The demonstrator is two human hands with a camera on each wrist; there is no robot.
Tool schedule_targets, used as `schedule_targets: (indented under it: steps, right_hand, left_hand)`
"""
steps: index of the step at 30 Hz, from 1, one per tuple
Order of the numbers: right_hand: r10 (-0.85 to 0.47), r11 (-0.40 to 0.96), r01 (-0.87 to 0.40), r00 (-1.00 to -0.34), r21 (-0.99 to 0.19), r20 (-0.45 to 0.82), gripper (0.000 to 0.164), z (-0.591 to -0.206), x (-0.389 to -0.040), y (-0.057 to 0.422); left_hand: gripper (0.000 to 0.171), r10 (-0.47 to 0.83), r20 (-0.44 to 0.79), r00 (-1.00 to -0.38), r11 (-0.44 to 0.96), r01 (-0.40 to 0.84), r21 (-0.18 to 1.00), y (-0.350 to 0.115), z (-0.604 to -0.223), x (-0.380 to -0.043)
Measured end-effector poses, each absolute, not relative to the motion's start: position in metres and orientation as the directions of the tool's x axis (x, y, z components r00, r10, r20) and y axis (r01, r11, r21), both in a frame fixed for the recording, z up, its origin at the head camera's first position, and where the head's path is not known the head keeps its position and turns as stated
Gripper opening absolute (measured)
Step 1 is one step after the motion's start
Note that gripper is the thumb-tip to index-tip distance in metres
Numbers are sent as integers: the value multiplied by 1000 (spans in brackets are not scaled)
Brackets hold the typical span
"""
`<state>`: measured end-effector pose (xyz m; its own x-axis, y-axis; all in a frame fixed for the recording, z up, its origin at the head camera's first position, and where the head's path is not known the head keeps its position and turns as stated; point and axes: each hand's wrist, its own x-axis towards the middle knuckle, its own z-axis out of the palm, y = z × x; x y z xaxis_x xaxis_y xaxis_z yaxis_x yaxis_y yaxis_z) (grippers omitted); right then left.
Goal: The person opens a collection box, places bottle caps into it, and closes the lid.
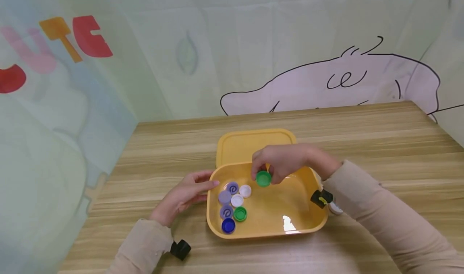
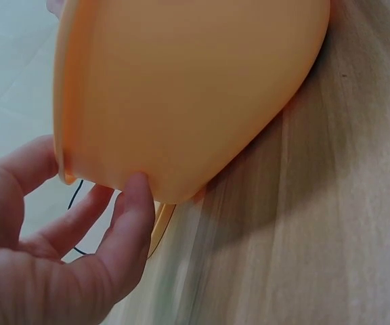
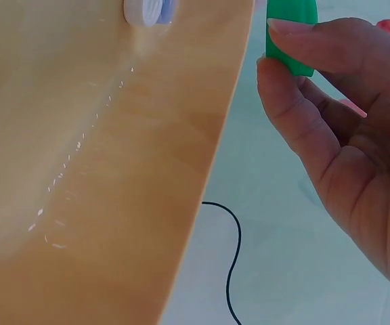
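Observation:
My right hand [image 1: 282,161] pinches a green bottle cap [image 1: 263,179] between thumb and fingers, above the inside of a yellow plastic tub [image 1: 272,213]. In the right wrist view the green cap stands side-on at the fingertips, higher than the tub's rim. My left hand [image 1: 188,193] grips the tub's left end, thumb at the rim and fingers against the outer wall. On the tub's left floor lie several caps: light purple ones [image 1: 224,197], two white ones [image 1: 237,200], a green one [image 1: 240,214] and a dark blue one [image 1: 228,225].
Behind the tub lies a yellow lid [image 1: 253,145], partly covered by the tub and right hand. A white round thing [image 1: 336,208] shows on the wooden table [image 1: 174,153] at the tub's right, half hidden by the sleeve. A printed cloth [image 1: 199,85] hangs behind the table.

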<state>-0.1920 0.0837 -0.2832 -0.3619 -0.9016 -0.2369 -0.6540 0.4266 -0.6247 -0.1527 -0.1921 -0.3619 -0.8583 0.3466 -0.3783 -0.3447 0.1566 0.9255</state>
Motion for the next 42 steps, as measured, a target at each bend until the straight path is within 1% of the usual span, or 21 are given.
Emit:
schedule_targets:
  steps: [8,12,19,23,30,35,42]
  right_hand:
    - [-927,374,-678,-294,-633,-232,37,-293,-189,72]
    - [-929,370,-677,-270,-637,-252,38,-302,-187,66]
    - [-956,288,-741,-186,-607,-227,38,-317,-184,58]
    - [-953,290,-731,-163,-618,-255,40,-324,-183,54]
    - [-943,303,-709,-128,-637,-306,39,-333,-177,46]
    - [-937,304,-724,-109,-619,-333,37,-338,-174,45]
    - [-935,273,-747,-57,-607,-350,38,-340,-174,44]
  left_hand:
    - [56,350,-374,-859,153,-341,928,-194,-364,-153]
    - [55,343,-379,-860,158,-345,925,-193,-364,-154]
    - [55,342,-376,-861,156,-343,926,-193,-364,-154]
    - [56,358,-371,-857,144,-342,929,-193,-364,-154]
    - [57,364,-374,-853,135,-349,927,-193,-364,-153]
    - [57,358,-380,-853,139,-354,925,-192,-364,-154]
    - [57,355,-384,-852,137,-359,923,-192,-363,-153]
